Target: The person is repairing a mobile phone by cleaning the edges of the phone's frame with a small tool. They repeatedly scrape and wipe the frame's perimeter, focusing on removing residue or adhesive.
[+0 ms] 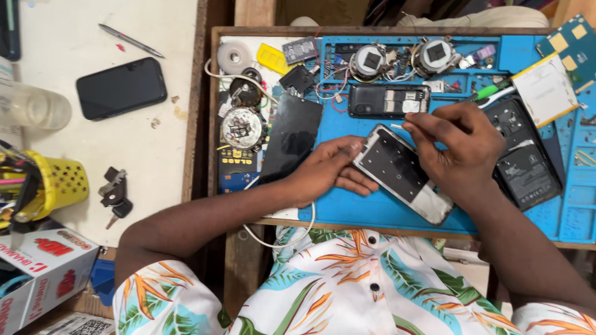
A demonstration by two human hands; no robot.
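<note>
- Left hand point(329, 167) lay flat and open-fingered on the blue work mat point(372, 214), fingertips pressed against the near-left edge of the opened phone frame point(400, 170), steadying it.
- Right hand point(462, 152) was pinched shut on a thin metal tool point(397, 126), barely visible, tip at the frame's upper corner.
- Frame lay tilted across the mat, its lower end near the mat's front edge; judged that a hard pry could skid it toward that edge.
- Judged risk: a tool slip could scratch the frame or jab the left fingertips just beside it.
- White cable point(279, 239) looped under the left forearm; could snag if the arm pulled back.
- Black screen panel point(290, 136) just left, two dark phone backs point(524, 155) right: little room sideways.
- Farther, a second stripped phone point(388, 100) and small round parts point(372, 61) crowded the tray's back wall.
</note>
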